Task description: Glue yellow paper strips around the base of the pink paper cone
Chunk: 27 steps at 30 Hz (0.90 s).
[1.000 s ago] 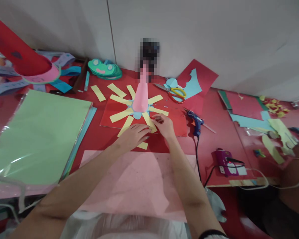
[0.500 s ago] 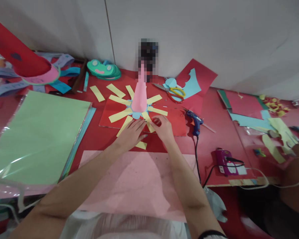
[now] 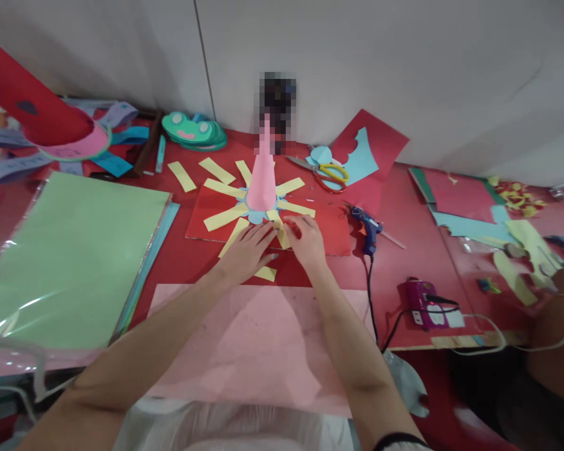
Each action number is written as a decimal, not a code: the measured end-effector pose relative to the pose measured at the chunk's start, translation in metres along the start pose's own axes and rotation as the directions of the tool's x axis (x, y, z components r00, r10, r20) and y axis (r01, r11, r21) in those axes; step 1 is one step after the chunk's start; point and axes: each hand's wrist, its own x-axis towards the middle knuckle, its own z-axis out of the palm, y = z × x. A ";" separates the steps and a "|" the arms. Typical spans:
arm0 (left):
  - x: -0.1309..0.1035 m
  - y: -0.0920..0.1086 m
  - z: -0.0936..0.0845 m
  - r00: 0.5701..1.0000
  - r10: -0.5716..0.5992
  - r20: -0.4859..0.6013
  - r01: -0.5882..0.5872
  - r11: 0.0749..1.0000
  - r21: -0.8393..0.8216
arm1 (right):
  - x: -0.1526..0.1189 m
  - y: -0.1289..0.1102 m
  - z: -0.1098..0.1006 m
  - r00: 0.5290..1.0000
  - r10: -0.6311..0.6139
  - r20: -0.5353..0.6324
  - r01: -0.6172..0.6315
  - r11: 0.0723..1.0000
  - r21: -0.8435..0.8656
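A pink paper cone (image 3: 262,188) stands on a light blue scalloped paper base (image 3: 255,217), with several yellow paper strips (image 3: 224,218) spread out around it like rays. They lie on a red board (image 3: 329,232). My left hand (image 3: 247,254) rests flat left of the front strip, fingers stretched out and fingertips touching its edge. Curled in from the other side, my right hand (image 3: 308,241) has its thumb and forefinger pinched at that front yellow strip (image 3: 281,233). One loose strip (image 3: 266,274) sits below the left hand, partly covered.
Scissors (image 3: 331,174) and a blue glue gun (image 3: 369,232) lie to the right, its cord running to a purple power adapter (image 3: 423,304). Wrapped green paper (image 3: 79,263) is on the left, pink paper (image 3: 258,344) in front. Another person's arm (image 3: 557,326) shows at right.
The view has shifted very slightly. My right fingertips have moved a little at the front strip; my left hand stays about where it was.
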 end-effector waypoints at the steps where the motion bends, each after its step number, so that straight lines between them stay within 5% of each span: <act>1: 0.000 0.000 0.000 1.000 0.009 -0.003 -0.009 1.000 0.005 | 0.000 -0.001 0.000 0.999 -0.041 -0.009 0.041 0.999 -0.033; 10: -0.003 0.000 0.003 0.999 0.052 -0.011 -0.052 0.999 0.009 | 0.003 -0.010 -0.001 0.957 -0.125 0.262 0.192 0.950 -0.248; 27: -0.003 0.000 0.004 0.999 0.051 -0.009 -0.051 0.999 -0.018 | 0.004 -0.009 0.002 0.943 -0.153 0.295 0.238 0.931 -0.276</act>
